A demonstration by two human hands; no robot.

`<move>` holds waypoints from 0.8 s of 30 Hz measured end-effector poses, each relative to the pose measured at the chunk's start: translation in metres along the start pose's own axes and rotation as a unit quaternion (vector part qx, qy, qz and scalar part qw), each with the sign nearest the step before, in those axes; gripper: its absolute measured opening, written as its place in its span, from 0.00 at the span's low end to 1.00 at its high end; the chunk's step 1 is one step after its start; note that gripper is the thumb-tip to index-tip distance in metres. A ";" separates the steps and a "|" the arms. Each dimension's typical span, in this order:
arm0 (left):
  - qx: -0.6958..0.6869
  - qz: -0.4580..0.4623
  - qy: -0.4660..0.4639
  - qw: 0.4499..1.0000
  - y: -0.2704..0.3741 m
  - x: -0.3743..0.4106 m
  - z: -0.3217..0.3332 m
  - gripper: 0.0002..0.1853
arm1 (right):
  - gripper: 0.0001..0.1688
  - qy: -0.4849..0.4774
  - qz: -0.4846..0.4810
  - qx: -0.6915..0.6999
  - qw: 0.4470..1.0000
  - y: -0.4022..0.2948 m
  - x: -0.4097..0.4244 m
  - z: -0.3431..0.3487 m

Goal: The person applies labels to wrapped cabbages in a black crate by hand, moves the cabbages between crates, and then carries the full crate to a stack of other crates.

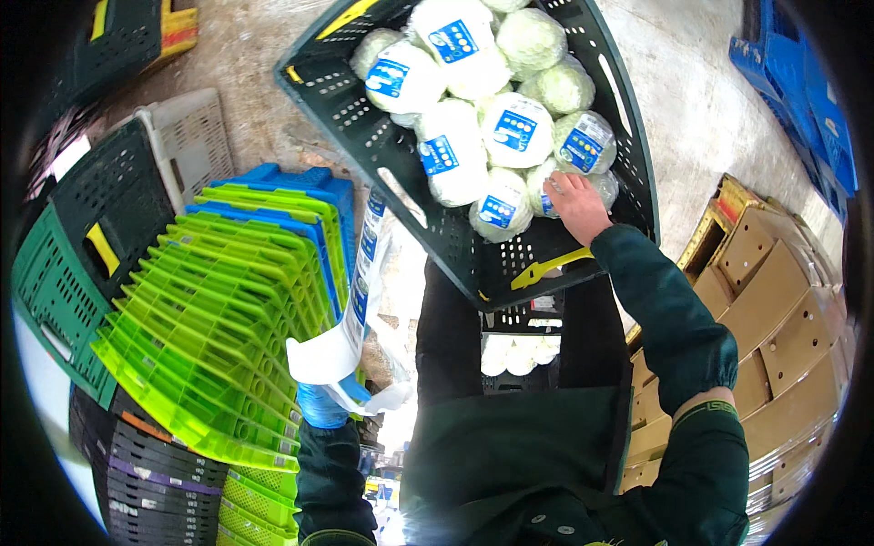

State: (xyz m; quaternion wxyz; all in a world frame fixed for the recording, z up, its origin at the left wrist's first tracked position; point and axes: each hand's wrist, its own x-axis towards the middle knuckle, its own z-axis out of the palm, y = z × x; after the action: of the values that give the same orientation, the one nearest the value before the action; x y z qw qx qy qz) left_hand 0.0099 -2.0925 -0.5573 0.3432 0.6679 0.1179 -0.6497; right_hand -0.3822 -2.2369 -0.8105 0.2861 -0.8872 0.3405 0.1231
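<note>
My left hand (322, 405), in a blue glove, grips a roll of labels (326, 360); its strip of blue-and-white labels trails upward beside the crate. A black plastic crate (447, 256) with a yellow handle (550, 267) stands before me, holding several film-wrapped pale green heads of cabbage or lettuce (531, 42). Many of these bear blue labels. My bare right hand (579, 207) lies on a labelled head (539, 181) near the crate's near right side, its fingertips on the label. Whether the fingers pinch anything is not visible.
At left rises a leaning stack of lime-green crates (225, 307) with blue ones among them. Black folded crates (160, 491) stand below it. Cardboard boxes (771, 307) in film are stacked at right. Blue crates (799, 102) sit at upper right on the concrete floor (273, 41).
</note>
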 end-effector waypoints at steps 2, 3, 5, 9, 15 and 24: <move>-0.025 0.013 0.011 1.000 0.003 -0.015 -0.002 0.24 | 0.34 0.024 -0.004 0.162 0.986 -0.040 0.006 -0.041; -0.040 0.025 0.011 0.999 0.006 -0.023 0.000 0.24 | 0.37 0.041 -0.009 0.233 0.972 -0.059 0.015 -0.078; -0.066 0.034 0.005 0.997 0.009 -0.044 0.005 0.24 | 0.46 0.070 -0.091 0.380 0.918 -0.115 0.029 -0.159; -0.112 0.069 -0.009 0.991 0.027 -0.094 0.021 0.25 | 0.35 0.053 -0.321 0.445 0.834 -0.203 0.062 -0.268; 0.108 0.306 0.158 0.933 0.064 -0.168 0.022 0.32 | 0.15 -0.286 -0.209 0.587 0.728 -0.256 0.044 -0.352; -0.041 0.474 -0.064 0.877 0.085 -0.238 0.028 0.23 | 0.18 -0.309 -0.213 0.431 0.821 -0.354 0.030 -0.451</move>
State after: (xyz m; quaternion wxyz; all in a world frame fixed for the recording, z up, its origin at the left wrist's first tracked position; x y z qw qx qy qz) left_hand 0.0082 -2.1035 -0.3033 0.6440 0.5859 -0.2085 -0.4456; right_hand -0.1107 -2.3058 -0.3097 0.7486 -0.6391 0.0554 0.1675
